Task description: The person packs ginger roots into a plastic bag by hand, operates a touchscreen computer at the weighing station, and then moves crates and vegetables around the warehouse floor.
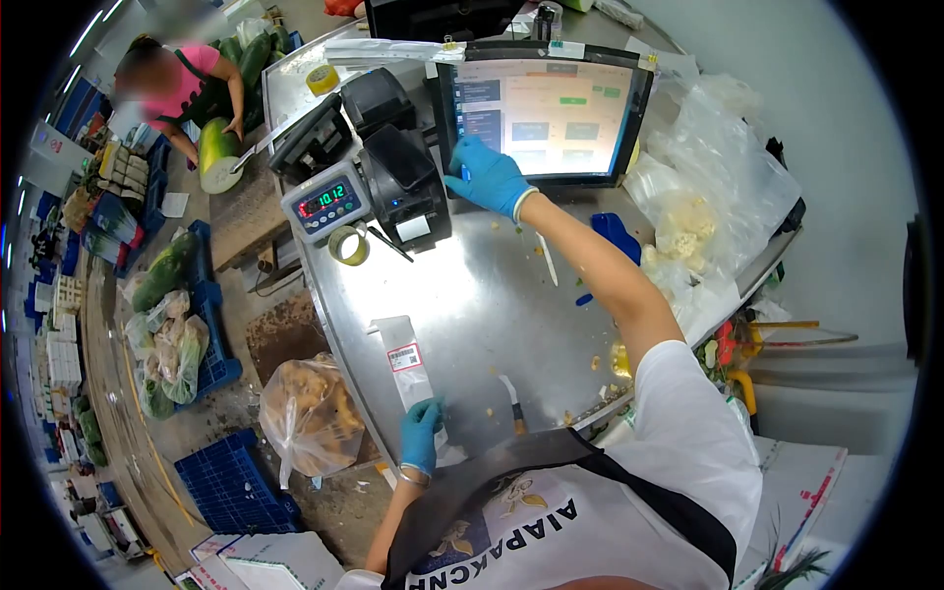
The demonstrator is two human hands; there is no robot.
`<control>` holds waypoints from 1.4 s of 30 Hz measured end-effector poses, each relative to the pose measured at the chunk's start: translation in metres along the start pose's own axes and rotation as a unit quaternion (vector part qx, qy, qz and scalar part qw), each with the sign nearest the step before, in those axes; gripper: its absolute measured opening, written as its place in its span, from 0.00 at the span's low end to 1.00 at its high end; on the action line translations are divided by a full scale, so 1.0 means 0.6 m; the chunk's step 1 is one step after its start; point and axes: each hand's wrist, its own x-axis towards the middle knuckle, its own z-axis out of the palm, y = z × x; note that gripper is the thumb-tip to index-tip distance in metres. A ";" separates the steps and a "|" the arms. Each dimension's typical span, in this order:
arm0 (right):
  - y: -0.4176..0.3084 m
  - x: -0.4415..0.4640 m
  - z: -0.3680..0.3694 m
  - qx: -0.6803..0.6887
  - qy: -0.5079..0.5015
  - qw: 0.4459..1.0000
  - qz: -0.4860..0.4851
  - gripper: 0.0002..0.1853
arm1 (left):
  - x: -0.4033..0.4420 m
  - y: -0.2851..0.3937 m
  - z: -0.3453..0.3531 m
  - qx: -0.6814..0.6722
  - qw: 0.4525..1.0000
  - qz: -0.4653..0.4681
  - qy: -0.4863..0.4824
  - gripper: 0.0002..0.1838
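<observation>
Labelled strip point(405, 358) lies on the table point(482, 324), under and beyond our left hand point(420, 436); we cannot tell if either grip is closed. Likely light, limp, easily creased, it suits holding by its edges. Our right hand point(492, 180) is at the screen point(556, 118).

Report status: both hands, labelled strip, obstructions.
Right hand at the monitor. Left hand at the barcode-labelled strip's near end. Knife lies right of the strip, touching neither hand.

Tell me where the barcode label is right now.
In the head view, left of centre: the barcode label is on a pale strip on the metal table, just beyond the gloved left hand.
</observation>
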 end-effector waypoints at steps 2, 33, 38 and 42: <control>0.007 -0.009 -0.002 0.097 -0.065 0.991 0.064 0.21 | 0.000 -0.001 -0.001 0.006 1.000 -0.007 0.002 0.10; 0.001 0.037 0.004 0.360 -0.028 0.932 0.025 0.22 | 0.030 0.015 0.051 0.021 0.999 -0.034 -0.005 0.10; 0.048 -0.150 0.108 0.357 -0.165 0.916 0.081 0.16 | 0.033 0.008 0.044 0.035 0.999 -0.039 -0.013 0.11; 0.119 -0.199 0.097 0.468 -0.222 0.815 0.261 0.18 | 0.039 0.005 0.045 0.048 0.998 -0.034 -0.021 0.10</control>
